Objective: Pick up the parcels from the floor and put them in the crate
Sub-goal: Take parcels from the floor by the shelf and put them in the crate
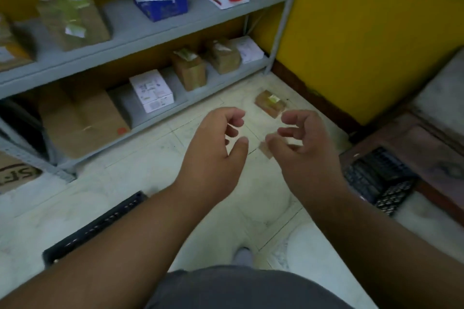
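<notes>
A parcel storeroom: grey metal shelving [155, 32] is holding taped brown cardboard boxes [75, 17] and white labelled cartons [152, 90].

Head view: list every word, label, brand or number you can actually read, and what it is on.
"SF", seen upside down: brown carton at the left edge; its other letters are cut off.
White box on the lower shelf: printed label, too blurred to read.
Small brown parcel on the floor: label unreadable.
</notes>
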`<move>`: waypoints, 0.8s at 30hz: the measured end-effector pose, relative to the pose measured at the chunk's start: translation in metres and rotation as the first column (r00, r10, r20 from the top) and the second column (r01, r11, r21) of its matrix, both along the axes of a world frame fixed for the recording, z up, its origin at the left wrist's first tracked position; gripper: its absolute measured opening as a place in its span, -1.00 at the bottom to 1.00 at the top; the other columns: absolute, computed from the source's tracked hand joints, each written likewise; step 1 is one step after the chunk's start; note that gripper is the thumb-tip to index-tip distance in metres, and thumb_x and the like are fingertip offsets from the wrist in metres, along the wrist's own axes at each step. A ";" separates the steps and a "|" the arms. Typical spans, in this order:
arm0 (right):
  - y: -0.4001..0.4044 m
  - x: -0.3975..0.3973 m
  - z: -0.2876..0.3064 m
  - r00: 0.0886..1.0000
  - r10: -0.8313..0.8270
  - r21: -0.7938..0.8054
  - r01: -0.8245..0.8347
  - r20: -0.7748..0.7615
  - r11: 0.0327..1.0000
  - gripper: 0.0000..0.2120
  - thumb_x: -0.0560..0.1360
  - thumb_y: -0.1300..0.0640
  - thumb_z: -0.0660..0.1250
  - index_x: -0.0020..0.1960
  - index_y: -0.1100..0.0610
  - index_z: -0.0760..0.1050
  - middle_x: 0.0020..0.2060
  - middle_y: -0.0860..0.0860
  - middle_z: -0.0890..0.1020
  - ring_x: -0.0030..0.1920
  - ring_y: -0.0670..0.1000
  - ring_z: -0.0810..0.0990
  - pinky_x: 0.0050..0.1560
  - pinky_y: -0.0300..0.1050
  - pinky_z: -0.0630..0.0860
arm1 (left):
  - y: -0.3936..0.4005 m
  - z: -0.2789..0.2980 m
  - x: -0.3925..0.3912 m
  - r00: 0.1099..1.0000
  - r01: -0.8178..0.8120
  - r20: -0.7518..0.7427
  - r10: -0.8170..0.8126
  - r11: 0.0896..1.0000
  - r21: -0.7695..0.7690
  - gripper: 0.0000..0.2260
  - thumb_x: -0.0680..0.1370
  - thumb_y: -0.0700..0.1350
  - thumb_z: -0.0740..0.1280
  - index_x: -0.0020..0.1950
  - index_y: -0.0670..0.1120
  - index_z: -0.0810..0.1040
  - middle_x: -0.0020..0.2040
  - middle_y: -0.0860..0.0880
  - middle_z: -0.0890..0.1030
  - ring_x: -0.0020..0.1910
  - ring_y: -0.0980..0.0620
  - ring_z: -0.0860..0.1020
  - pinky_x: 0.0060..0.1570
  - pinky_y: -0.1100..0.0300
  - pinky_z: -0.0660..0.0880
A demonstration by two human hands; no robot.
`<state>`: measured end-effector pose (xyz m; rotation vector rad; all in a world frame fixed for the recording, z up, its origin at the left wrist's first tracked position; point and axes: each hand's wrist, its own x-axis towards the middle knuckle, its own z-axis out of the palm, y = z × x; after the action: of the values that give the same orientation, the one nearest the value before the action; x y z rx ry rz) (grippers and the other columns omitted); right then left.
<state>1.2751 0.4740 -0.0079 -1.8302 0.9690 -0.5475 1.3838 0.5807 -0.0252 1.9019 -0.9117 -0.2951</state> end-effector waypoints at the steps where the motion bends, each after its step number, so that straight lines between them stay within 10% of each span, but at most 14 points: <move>1: -0.014 -0.006 0.000 1.000 -0.015 0.015 0.015 -0.005 1.000 -0.63 0.49 0.02 0.46 0.22 -0.11 0.41 0.14 -0.13 0.55 0.14 -0.10 0.59 0.12 0.07 0.63 | -0.017 0.000 -0.004 1.000 0.015 -0.002 -0.015 1.000 0.002 -0.69 0.56 -0.13 0.34 0.21 0.19 0.38 0.07 0.22 0.49 0.05 0.26 0.48 -0.04 0.50 0.41; 24: -0.292 0.144 -0.036 0.901 -0.434 0.058 0.434 -0.011 0.899 -0.67 0.52 0.05 0.44 0.19 -0.17 0.39 0.14 -0.16 0.53 0.05 -0.17 0.56 -0.17 -0.17 0.56 | -0.359 -0.041 0.178 0.912 0.385 -0.168 -0.375 0.923 0.030 -0.73 0.56 -0.22 0.28 0.18 0.08 0.46 0.03 0.16 0.54 -0.01 0.26 0.51 -0.11 0.33 0.45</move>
<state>1.4191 0.1823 -0.0441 -1.5592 1.3910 -0.7815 1.5618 0.2214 -0.0662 1.7164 -1.1722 -0.7068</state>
